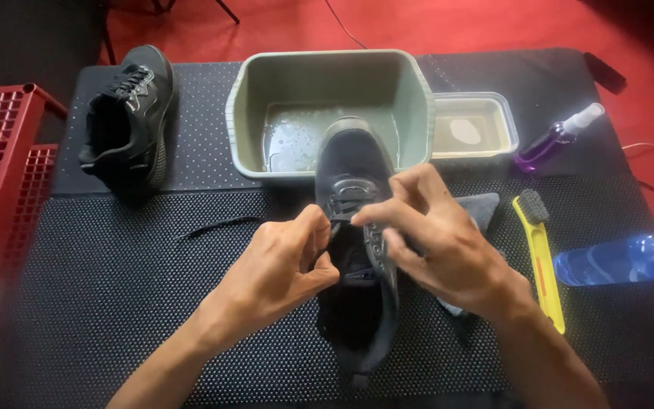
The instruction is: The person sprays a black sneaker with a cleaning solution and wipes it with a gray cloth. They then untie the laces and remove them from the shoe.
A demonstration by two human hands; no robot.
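shoe: black sneaker point(357, 250), centre, toe at 12 over the basin point(247, 98)
grip: left hand point(281, 269) and right hand point(437, 242) both pinched on the lace point(342, 208)
progress: one loose lace point(213, 226) at 10, already out; second sneaker point(126, 113) still laced

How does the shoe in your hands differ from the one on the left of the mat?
The held shoe sits between the left hand and right hand, toe over the green basin; the far shoe lies untouched beside it. The held one's laces are being worked; the far one's stay threaded. Both are black sneakers.
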